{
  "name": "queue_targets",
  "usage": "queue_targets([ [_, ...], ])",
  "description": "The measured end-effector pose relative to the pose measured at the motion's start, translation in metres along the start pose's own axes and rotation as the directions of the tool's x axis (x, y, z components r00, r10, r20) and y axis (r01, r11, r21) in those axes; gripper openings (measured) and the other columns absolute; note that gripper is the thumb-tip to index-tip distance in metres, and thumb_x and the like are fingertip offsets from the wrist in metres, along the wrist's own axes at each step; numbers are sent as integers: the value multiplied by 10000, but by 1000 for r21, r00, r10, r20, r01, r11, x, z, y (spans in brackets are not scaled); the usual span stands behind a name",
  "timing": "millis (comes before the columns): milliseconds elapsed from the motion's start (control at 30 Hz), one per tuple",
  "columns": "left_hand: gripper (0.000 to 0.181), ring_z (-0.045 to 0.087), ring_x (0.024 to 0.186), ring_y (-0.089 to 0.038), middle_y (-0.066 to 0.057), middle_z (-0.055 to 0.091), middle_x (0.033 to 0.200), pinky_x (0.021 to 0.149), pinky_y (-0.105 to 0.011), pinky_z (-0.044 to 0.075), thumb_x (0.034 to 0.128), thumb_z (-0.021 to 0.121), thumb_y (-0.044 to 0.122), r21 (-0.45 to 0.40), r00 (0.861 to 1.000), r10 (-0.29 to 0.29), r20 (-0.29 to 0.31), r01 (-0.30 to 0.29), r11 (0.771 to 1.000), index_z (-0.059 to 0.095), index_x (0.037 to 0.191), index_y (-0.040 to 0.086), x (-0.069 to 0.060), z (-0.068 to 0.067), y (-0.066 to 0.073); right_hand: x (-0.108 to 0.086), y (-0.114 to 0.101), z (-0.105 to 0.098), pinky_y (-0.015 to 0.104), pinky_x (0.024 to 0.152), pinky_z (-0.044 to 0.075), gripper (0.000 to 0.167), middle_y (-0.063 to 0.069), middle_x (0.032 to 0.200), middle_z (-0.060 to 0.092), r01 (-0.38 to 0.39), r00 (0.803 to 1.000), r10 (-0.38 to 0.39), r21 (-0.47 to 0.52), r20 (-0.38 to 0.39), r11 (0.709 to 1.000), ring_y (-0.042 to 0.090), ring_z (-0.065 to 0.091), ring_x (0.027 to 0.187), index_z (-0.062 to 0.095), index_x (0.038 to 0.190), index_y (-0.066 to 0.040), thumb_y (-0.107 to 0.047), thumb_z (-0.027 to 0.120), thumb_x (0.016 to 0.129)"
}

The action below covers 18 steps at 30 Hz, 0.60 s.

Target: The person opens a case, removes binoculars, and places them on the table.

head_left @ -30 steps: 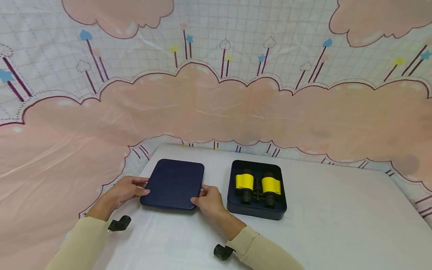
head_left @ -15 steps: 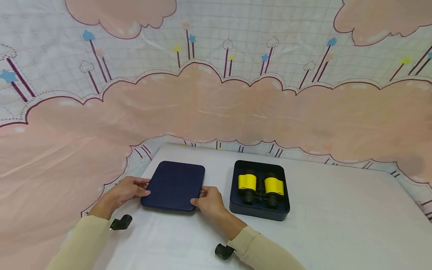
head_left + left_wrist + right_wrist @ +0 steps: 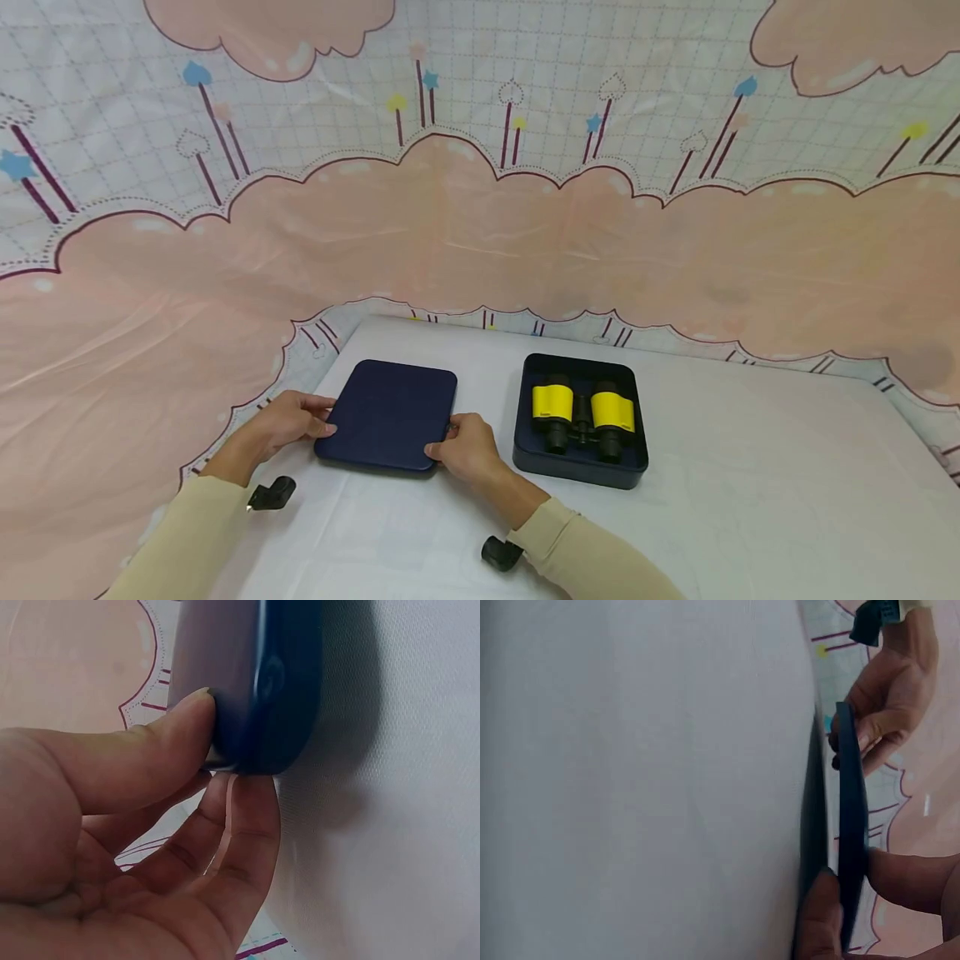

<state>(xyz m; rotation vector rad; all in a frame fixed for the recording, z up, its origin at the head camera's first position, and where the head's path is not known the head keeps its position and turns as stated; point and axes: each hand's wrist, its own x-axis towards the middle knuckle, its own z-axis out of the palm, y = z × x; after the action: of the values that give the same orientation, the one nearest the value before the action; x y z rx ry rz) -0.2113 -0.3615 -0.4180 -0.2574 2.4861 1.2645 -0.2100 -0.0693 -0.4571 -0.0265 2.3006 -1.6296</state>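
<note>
A flat, dark blue lid with rounded corners (image 3: pixel 390 412) is at the left of the table, held between both hands. My left hand (image 3: pixel 281 429) grips its left edge, thumb on the top face and fingers below, as the left wrist view shows of the lid's corner (image 3: pixel 289 682). The right hand (image 3: pixel 471 450) pinches the opposite edge. In the right wrist view a gap and a shadow part the lid (image 3: pixel 852 802) from the tabletop. To the right stands an open dark blue box (image 3: pixel 577 468), with yellow and black binoculars (image 3: pixel 552 402) lying in it.
White cloth covers the table (image 3: pixel 750 475). Behind and to the left hangs a patterned curtain (image 3: pixel 525 242) with pink clouds, close to the left hand. Small black wrist cameras (image 3: pixel 273 493) stick out from both sleeves.
The lid has come slightly lower or nearer to me, both hands still holding its edges. The whole head view has shifted a little; the box and binoculars stay put on the table.
</note>
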Motion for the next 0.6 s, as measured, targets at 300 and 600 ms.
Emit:
queue_targets([
  [300, 544, 665, 1040, -298, -290, 677, 1274, 963, -482, 564, 909, 789, 86, 136, 997, -45, -58, 53, 989, 594, 1371, -124, -3, 8, 7, -2, -3, -12, 265, 702, 601, 551, 155, 941, 755, 11, 1000, -10, -135, 12, 991, 153, 692, 722, 606, 1322, 159, -10, 817, 842],
  [600, 662, 670, 1207, -403, -285, 647, 1351, 1076, -579, 530, 969, 745, 240, 107, 996, 34, -77, -26, 994, 494, 1483, -94, -13, 13, 21, -15, -11, -25, 261, 739, 623, 551, 75, 905, 680, 45, 998, -46, 33, 35, 998, 141, 693, 753, 589, 1390, 91, -55, 785, 897],
])
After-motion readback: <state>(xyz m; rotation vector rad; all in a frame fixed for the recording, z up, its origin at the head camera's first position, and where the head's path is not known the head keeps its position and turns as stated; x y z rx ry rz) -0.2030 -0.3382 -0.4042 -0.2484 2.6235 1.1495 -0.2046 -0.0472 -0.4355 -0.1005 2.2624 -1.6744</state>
